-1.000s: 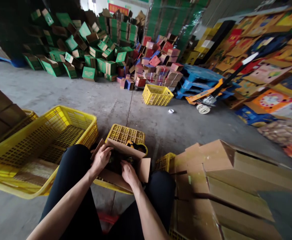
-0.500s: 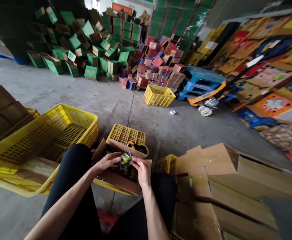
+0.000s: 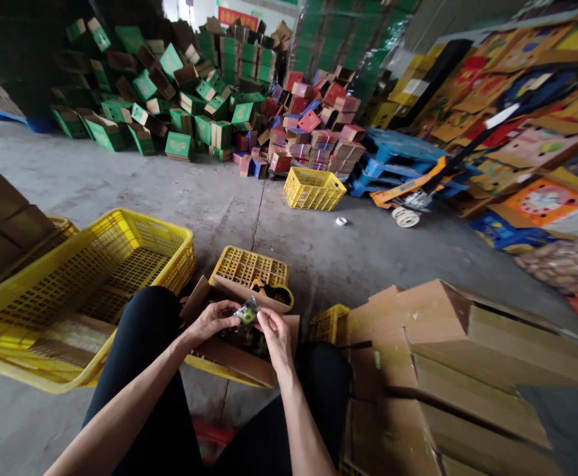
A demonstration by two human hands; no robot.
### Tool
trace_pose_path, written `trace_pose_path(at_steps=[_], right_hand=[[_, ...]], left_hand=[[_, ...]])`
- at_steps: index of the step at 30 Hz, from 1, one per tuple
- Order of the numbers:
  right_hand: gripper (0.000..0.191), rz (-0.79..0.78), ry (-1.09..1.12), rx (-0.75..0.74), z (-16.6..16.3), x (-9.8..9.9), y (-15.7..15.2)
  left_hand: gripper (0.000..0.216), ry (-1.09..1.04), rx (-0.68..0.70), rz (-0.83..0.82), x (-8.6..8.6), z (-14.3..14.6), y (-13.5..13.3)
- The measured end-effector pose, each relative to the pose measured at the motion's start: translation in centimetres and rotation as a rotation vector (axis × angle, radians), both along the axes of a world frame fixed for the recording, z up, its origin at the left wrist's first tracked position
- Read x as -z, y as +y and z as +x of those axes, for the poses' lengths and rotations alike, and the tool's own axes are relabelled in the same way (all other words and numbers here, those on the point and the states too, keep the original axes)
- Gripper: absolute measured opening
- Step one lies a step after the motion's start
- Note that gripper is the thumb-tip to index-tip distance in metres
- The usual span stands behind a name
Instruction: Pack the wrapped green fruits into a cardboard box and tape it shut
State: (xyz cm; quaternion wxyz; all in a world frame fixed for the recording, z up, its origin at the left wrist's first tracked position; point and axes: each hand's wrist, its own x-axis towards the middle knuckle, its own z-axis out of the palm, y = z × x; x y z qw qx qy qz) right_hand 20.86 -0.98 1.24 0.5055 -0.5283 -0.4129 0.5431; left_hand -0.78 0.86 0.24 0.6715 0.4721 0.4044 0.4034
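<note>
I sit with an open brown cardboard box [image 3: 229,357] between my knees, resting on a yellow crate [image 3: 249,266]. My left hand [image 3: 212,319] and my right hand [image 3: 275,334] both pinch a small green item in a clear wrapper [image 3: 247,313] just above the box. More dark wrapped items lie inside the box, mostly hidden by my hands. A black and yellow object [image 3: 273,291] sits on the crate behind the box's far flap.
A large yellow crate [image 3: 85,284] stands at my left, with brown boxes [image 3: 1,218] beyond it. Stacked cardboard boxes [image 3: 457,370] crowd my right. Ahead lie another yellow crate [image 3: 312,188], a tape roll [image 3: 340,221], a pallet jack [image 3: 417,192] and heaps of green and red boxes [image 3: 209,99].
A second ago both hands were down inside the box. They came up with the wrapped green item and now hold it slightly higher and closer together.
</note>
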Motion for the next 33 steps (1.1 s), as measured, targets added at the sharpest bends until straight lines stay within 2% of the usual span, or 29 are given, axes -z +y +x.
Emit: trace_pose_path(at_steps=[6, 8, 12, 17, 24, 33], right_hand=[[0.055, -0.034, 0.008, 0.165, 0.7, 1.4, 0.2], [0.056, -0.028, 0.011, 0.188, 0.8, 1.6, 0.2], [0.052, -0.016, 0.008, 0.179, 0.9, 1.7, 0.1], [0.048, -0.005, 0.023, 0.171, 0.8, 1.6, 0.2], [0.047, -0.048, 0.087, 0.132, 0.2, 1.0, 0.1], [0.047, -0.058, 0.022, 0.147, 0.5, 1.7, 0.1]], left_hand=[[0.063, -0.091, -0.035, -0.073, 0.3, 0.0, 0.0], [0.059, -0.076, -0.055, -0.081, 0.2, -0.1, 0.0], [0.049, -0.02, -0.062, -0.098, 0.1, -0.2, 0.0], [0.057, -0.105, -0.093, -0.173, 0.3, 0.0, -0.2], [0.046, -0.086, -0.155, -0.061, 0.0, 0.2, 0.0], [0.047, -0.095, -0.183, -0.059, -0.1, 0.2, -0.1]])
